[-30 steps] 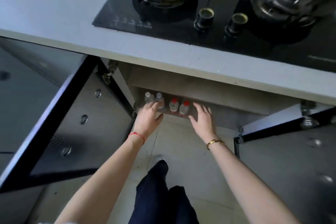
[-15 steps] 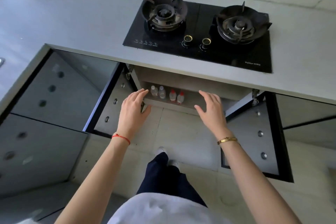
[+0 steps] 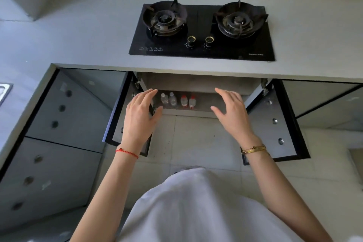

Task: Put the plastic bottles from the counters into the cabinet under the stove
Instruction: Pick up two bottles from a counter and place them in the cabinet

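Tabletop (image 3: 78,31) bare of bottles in view; stove (image 3: 202,31) set into it. Cabinet (image 3: 196,82) beneath stands with both doors swung open. Left hand (image 3: 140,113) and right hand (image 3: 231,111) hover before the opening, fingers spread wide, holding nothing. Four plastic bottles (image 3: 177,100) stand upright in a row inside, two white-capped, two red-capped. Judgement: stowing looks complete; doors left to close.

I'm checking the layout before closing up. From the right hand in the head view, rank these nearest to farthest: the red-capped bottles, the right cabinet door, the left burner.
From the right hand:
1. Red-capped bottles, just to its left inside the cabinet; right cabinet door, swung open just to its right. Too close to call.
2. Left burner, up on the stove, far left.
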The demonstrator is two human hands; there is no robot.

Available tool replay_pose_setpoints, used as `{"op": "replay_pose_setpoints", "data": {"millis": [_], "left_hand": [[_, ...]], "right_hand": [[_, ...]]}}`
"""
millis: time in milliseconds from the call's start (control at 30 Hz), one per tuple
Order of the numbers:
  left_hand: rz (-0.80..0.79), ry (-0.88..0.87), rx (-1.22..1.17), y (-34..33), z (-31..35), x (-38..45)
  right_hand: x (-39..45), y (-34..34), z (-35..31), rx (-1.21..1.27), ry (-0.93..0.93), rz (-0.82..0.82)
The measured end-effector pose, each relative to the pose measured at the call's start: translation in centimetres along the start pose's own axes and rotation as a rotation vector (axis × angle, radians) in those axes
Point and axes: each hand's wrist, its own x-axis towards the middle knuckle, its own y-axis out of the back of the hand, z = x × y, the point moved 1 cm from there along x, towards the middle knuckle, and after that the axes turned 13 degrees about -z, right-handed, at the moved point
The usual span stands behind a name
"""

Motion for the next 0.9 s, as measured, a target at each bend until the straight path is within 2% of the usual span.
{"op": "replay_pose_setpoints", "data": {"millis": [167, 433, 667, 900], "left_hand": [[-0.045, -0.095, 0.003, 0.2, 1.0, 0.8], [-0.239, -0.367, 0.017, -2.4, 6.9, 3.6], [-0.389, -0.599, 0.038, -6.7, 15.2, 4.4], [-0.472, -0.815, 0.021, -13.4, 27.6, 3.6]], "right_hand": [[-2.4, 0.8, 0.2, 0.024, -0.087, 0.069], [-9.6, 2.8, 3.0, 0.057, -0.351, 0.218], [-17.9, 4.9, 6.8, 0.116, -0.604, 0.41], [-26.7, 8.6, 13.9, 0.131, -0.8, 0.547]]}}
